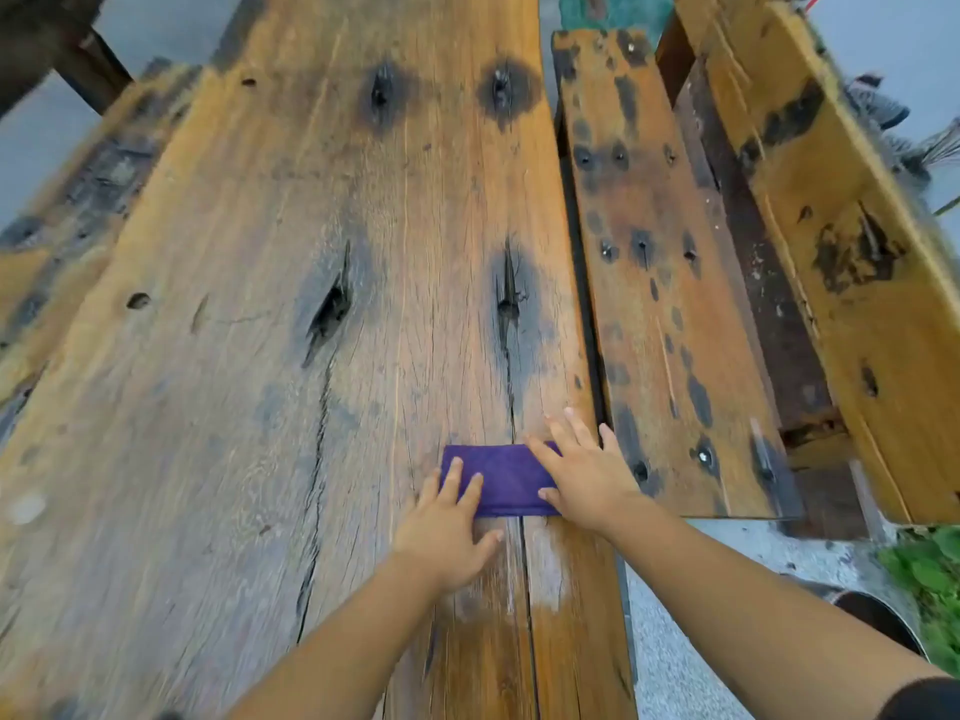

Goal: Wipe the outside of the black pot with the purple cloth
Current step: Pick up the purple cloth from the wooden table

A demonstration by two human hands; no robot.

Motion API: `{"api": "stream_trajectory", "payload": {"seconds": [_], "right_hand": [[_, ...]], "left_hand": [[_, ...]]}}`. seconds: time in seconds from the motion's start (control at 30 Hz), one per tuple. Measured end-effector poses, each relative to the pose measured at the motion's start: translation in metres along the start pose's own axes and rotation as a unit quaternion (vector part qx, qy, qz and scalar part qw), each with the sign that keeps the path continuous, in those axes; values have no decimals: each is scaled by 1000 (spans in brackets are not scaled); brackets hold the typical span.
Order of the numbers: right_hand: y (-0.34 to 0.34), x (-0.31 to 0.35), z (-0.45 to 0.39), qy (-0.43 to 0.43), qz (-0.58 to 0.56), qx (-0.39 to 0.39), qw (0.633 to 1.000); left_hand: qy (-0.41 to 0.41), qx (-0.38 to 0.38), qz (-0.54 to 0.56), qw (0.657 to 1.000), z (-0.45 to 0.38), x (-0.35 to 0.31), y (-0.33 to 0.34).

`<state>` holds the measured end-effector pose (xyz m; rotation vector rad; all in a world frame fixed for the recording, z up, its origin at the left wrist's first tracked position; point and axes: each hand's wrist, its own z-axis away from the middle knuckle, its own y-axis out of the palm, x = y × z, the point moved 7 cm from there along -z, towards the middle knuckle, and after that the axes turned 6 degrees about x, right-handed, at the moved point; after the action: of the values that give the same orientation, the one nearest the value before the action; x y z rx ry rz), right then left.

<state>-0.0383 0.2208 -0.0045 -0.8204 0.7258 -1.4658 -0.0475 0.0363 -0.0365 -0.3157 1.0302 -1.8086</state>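
Your biggest risk here is that the black pot is nowhere on the wooden table [322, 314]. The only candidate is a dark, round rim [878, 615] at the lower right edge of the frame, beyond your right forearm; the frame is blurred and cuts it off, so it may be the pot, but I cannot tell. If you lift the cloth before you know where the pot stands, you may end up hunting for it with the fold coming loose.

The second risk is the table itself. Its planks are cracked, knotted and weathered, with a long split running just under the cloth, so dragging the fabric instead of lifting it could snag it or pick up grit that you would then rub onto the pot.

Neither hand has a grip yet. Your left hand [449, 532] lies flat with fingers straight, fingertips resting on the cloth's lower left corner. Your right hand [582, 475] is spread flat over its right end, fingers apart and reaching past the far edge. Pressing like this holds the fold down but will not carry it.

The purple cloth [501, 478] is in the lower centre of the frame, between your hands, folded into a neat, flat rectangle. It is deep violet and looks unwrinkled.
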Motion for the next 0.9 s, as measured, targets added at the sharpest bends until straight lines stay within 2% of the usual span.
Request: {"api": "stream_trajectory", "payload": {"seconds": [0.13,0.27,0.53,0.63,0.77,0.83,0.9], "right_hand": [[38,2,-12,-81,12,54,995],[62,-2,-3,-45,-36,44,997],[86,44,27,54,-92,27,994],[88,68,31,19,-104,58,993],[69,74,19,-74,-146,92,982],[48,56,-1,-78,-186,67,977],[24,32,-26,-43,-211,6,976]], "left_hand": [[5,15,-24,1000,-7,-5,47],[1,-4,-6,1000,-17,5,43],[75,-27,-31,996,-63,9,-19],[114,-31,-70,991,-87,1,-32],[187,-14,-95,978,-109,1,-44],[216,-4,-50,975,-114,6,-50],[219,-34,26,975,-115,9,-61]]}}
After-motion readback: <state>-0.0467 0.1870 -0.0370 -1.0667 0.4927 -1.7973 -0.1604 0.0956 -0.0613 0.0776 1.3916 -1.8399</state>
